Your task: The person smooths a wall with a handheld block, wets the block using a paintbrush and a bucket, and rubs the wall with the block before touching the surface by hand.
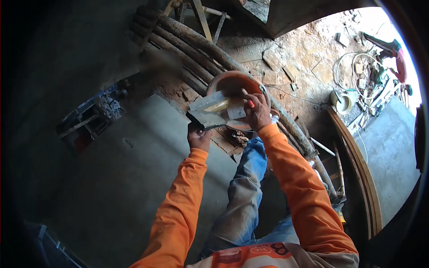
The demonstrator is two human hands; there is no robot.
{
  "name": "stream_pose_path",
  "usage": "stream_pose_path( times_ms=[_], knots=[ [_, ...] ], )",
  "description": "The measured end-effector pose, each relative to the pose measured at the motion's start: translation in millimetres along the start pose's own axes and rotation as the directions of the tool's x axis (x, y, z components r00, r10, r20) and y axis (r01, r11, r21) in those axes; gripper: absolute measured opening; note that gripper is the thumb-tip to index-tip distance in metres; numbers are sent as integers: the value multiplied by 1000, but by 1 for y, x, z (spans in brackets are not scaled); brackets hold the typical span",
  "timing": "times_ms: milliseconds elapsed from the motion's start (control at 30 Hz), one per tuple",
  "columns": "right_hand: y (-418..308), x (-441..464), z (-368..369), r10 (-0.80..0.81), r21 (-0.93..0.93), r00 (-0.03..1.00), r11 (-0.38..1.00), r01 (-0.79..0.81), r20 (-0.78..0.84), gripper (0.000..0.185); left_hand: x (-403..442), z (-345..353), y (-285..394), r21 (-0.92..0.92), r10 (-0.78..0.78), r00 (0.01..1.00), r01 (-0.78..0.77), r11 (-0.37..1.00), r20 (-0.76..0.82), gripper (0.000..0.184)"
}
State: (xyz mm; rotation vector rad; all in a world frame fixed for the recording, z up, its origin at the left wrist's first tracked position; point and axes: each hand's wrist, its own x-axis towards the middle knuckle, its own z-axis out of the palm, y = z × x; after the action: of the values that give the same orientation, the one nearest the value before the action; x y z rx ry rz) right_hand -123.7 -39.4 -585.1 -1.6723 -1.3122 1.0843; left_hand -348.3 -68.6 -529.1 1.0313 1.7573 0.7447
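From afar, I have the left hand (pixel 199 137) closed on a flat grey tool (pixel 209 118) tilted over the orange basin (pixel 223 77), likely so drips land inside, but cannot tell what the curled right hand (pixel 258 112) holds.

The sleeves (pixel 176 219) are orange, jeans (pixel 245 192) blue, basin (pixel 237 79) reddish-brown, tool handle (pixel 251 104) red.

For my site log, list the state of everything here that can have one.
Left grip: closed on flat tool
Flat tool: held
Right grip: curled, hold unclear
Orange basin: open-topped
Pale bucket: open-topped, something standing inside
Wooden poles: side by side
White hose: loosely looped
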Motion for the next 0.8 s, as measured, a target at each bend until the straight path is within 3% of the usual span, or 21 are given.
stream_pose_path(
  times_ms=[67, 133, 167, 200, 267, 333, 400, 433, 467, 500, 533, 567, 600, 667, 800],
  knots=[
    [-29, -11, -30, -13, 36, 1000, 999, 13, 7, 21, 0, 2, 2, -39, -37, 999, 37, 999, 13, 45],
    [-68, -22, -66, -93, 179, 995, 980, 84, 40, 22, 2, 3, -1, -197, -30, 999, 27, 980, -12, 47],
    [-87, -26, -81, -124, 212, 991, 971, 111, 51, 22, 2, -1, -6, -37, 18, 1000, -17, 999, 11, 44],
    [-105, -31, -95, -153, 249, 986, 959, 133, 62, 21, 3, -1, -2, -42, 12, 1000, -11, 999, 18, 44],
    [-133, -36, -118, -163, 328, 980, 937, 117, 115, 23, 8, 1, 11, 261, -2, 998, -13, 965, 56, 42],
    [-143, -40, -120, -146, 364, 981, 927, 91, 127, 27, 12, -3, 12, 298, 7, 995, -37, 954, 102, 42],
    [-143, -42, -114, -194, 394, 964, 913, 108, 184, 28, 16, -6, 17, 558, 198, 943, -318, 767, 266, 46],
    [-136, -45, -107, -184, 384, 963, 918, 97, 198, 28, 14, 1, 21, 157, 143, 974, -171, 973, 176, 43],
    [-131, -46, -103, -182, 385, 965, 918, 97, 192, 28, 16, -2, 16, 159, 145, 973, -175, 972, 182, 43],
    [-127, -45, -99, -161, 389, 967, 918, 73, 198, 27, 18, -7, 12, -138, 45, 983, -20, 990, 181, 39],
    [-125, -44, -97, -143, 394, 968, 918, 52, 206, 26, 21, -12, 8, -421, -50, 977, 135, 897, 206, 35],
    [-125, -43, -97, -117, 412, 973, 911, 25, 201, 23, 24, -19, 4, -578, -137, 952, 277, 767, 274, 30],
    [-123, -40, -95, -114, 411, 974, 911, 23, 197, 23, 28, -22, 3, -576, -137, 951, 279, 769, 278, 30],
    [-116, -33, -93, -154, 402, 978, 911, 86, 140, 19, 30, -31, 0, -621, -237, 900, 425, 659, 365, 32],
    [-86, -22, -89, -30, 404, 992, 914, -23, 124, 12, 37, -46, -11, -578, -293, 854, 510, 637, 430, 34]
  ],
)
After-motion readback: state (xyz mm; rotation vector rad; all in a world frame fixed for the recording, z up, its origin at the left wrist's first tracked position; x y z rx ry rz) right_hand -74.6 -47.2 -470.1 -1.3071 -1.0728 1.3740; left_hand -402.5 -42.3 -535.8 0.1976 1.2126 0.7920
